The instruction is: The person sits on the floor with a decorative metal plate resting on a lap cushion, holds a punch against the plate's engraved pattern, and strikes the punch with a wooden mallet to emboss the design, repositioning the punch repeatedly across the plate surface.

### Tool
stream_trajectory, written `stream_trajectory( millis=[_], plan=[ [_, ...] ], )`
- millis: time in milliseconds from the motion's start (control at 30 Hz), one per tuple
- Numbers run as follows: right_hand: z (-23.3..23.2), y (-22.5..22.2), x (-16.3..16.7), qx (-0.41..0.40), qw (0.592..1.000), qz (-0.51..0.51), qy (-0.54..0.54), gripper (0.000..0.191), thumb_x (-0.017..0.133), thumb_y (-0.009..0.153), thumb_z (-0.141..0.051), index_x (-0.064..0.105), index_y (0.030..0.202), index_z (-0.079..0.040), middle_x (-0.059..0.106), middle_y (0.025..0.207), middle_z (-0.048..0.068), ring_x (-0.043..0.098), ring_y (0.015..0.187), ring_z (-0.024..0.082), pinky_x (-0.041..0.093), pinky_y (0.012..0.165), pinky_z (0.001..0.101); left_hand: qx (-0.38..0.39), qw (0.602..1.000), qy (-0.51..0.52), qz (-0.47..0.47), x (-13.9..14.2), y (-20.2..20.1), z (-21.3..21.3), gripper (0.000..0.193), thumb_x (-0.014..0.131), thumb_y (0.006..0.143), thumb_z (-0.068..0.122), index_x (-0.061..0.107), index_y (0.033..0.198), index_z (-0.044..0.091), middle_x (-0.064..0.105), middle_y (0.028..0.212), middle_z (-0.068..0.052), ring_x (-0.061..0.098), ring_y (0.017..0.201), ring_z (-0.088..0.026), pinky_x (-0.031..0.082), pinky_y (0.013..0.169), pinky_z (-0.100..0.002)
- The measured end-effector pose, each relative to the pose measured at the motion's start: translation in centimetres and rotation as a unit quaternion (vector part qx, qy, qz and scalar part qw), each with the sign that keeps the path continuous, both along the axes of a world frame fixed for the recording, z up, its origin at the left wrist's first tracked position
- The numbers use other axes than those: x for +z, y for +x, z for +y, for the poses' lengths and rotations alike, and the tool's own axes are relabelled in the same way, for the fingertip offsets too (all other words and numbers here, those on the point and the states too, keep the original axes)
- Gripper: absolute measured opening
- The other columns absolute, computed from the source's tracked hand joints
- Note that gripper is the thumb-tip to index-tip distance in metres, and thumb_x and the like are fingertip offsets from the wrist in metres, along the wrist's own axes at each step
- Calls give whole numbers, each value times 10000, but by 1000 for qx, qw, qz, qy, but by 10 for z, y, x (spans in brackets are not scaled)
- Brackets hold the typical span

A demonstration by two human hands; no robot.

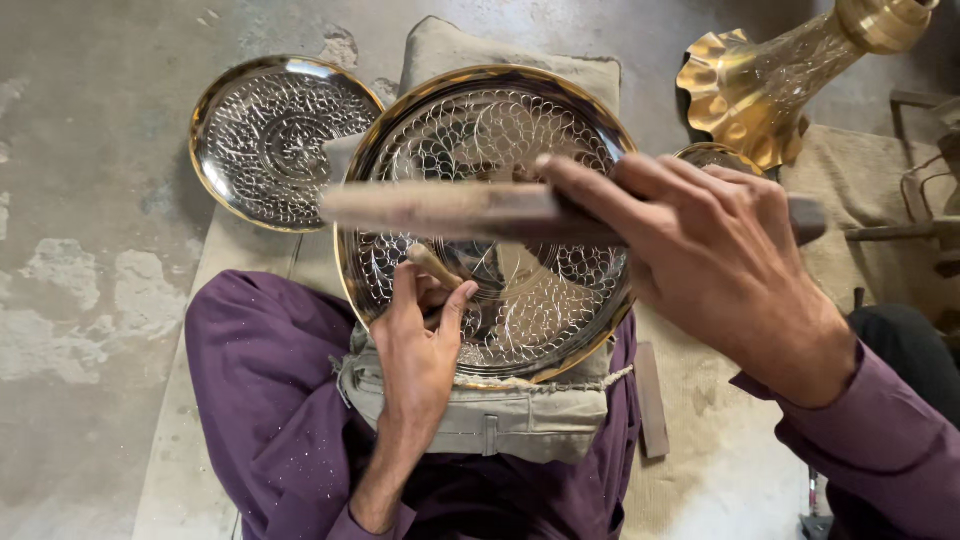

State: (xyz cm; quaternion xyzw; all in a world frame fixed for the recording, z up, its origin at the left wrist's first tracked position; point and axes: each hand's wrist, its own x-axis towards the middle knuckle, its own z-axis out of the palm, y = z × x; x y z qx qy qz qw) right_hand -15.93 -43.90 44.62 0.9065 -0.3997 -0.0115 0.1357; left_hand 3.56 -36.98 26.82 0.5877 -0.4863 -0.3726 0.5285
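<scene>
Seen from the head camera, a person in purple clothing sits cross-legged on a concrete floor (90, 200) with a large engraved brass plate (530, 110) resting on a khaki cloth cushion (480, 425) in the lap. The left hand (420, 340) is pressed to the plate's lower left face, its thumb and fingers pinched around a small wooden-handled chisel (433, 265) whose tip meets the patterned metal. The right hand (700, 250), blurred, is raised above the plate with its fingers closed round a wooden mallet (440, 208), the long head lying level across the plate's upper half, clear of the chisel.

To the left, a second engraved plate (275, 135) lies flat on the floor, its edge just beside the larger one. At upper right a fluted brass vase (770, 80) lies tilted on a tan mat (870, 190). A flat wooden strip (650, 400) rests beside the cushion's right edge.
</scene>
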Motion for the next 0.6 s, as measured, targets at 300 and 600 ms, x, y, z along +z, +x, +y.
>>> stream_trajectory(
  millis=[300,600],
  plan=[
    [-1,2,4,60,994,-12,-92,592,716,944,-91,596,1473,-327,616,1074,15,600,913,170,586,708,323,27,999,-32,-24,-4,-7,2,284,742,934,89,572,1138,-10,765,945,-121,777,871,-193,649,687,-328],
    [-3,22,27,69,994,-58,-66,543,714,945,-125,597,1446,-295,702,994,-1,673,783,166,596,714,358,27,999,-45,-2,8,-7,0,215,740,948,55,572,1057,-22,754,929,-112,782,868,-169,655,746,-297]
  ],
)
